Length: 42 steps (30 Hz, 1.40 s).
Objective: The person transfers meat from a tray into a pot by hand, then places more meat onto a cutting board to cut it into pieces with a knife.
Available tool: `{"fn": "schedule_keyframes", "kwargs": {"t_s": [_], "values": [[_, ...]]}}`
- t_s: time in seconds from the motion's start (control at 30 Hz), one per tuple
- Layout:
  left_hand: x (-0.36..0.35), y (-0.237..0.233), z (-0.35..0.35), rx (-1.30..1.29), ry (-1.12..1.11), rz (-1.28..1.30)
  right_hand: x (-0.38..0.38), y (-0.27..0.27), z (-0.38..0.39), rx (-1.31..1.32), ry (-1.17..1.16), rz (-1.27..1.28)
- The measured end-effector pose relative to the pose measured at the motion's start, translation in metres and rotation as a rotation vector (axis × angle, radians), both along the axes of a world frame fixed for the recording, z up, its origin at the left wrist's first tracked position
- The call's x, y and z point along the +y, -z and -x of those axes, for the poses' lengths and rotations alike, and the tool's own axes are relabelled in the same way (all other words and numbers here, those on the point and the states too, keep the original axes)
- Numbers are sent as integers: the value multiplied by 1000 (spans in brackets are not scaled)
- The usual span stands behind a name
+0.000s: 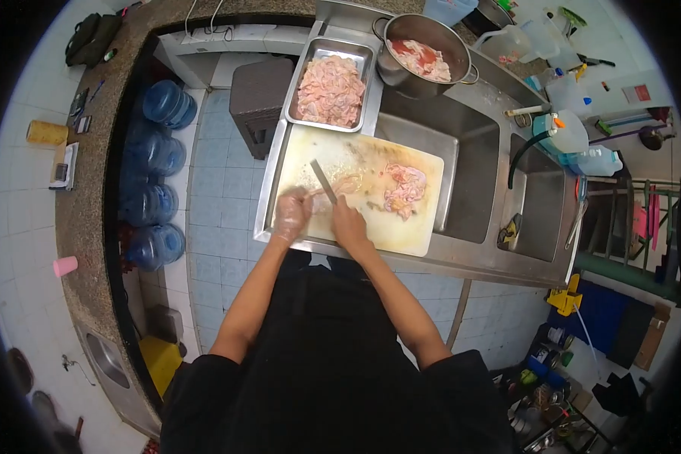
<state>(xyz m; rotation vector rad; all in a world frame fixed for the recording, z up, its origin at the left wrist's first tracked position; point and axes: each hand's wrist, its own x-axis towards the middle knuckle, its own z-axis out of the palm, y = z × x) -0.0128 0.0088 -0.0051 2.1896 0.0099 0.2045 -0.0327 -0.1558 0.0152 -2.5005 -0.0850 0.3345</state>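
Note:
My right hand [349, 225] grips the handle of a knife [323, 180], its blade slanting up and left over a white cutting board [401, 236]. Left of it, my left hand [292, 215], in a clear plastic glove, is closed and a little blurred. Its fingers pinch the end of a thin, pale piece of raw chicken skin [346, 185] stretched across the board beneath the blade. On the board's right half lies a small heap of pink raw chicken skin [405, 191], apart from both hands.
Behind the board stand a metal tray [290, 106] piled with raw chicken pieces [331, 91] and a large steel pot [408, 85] holding more in reddish liquid. A double sink [469, 178] lies to the right. Several water jugs [155, 204] and a dark stool [261, 94] are left.

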Motion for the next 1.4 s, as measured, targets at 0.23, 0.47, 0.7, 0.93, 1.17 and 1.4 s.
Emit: {"fn": "schedule_keyframes", "kwargs": {"t_s": [0.23,0.47,0.7,0.93,1.17,1.4], "values": [[26,0,-19,29,-244,-15,-58,-7,83,59,9,49],[1,-43,-14,-110,136,-526,-65,-25,84,76,33,-7],[15,6,-26,212,237,-237,-81,-31,86,33,176,-72],[-28,-32,-45,185,361,-69,-82,-36,81,6,267,-86],[-34,89,-72,-65,459,-338,-89,-28,79,16,290,-61],[-29,-83,-134,204,143,536,-99,-28,86,-35,375,-116]]}}
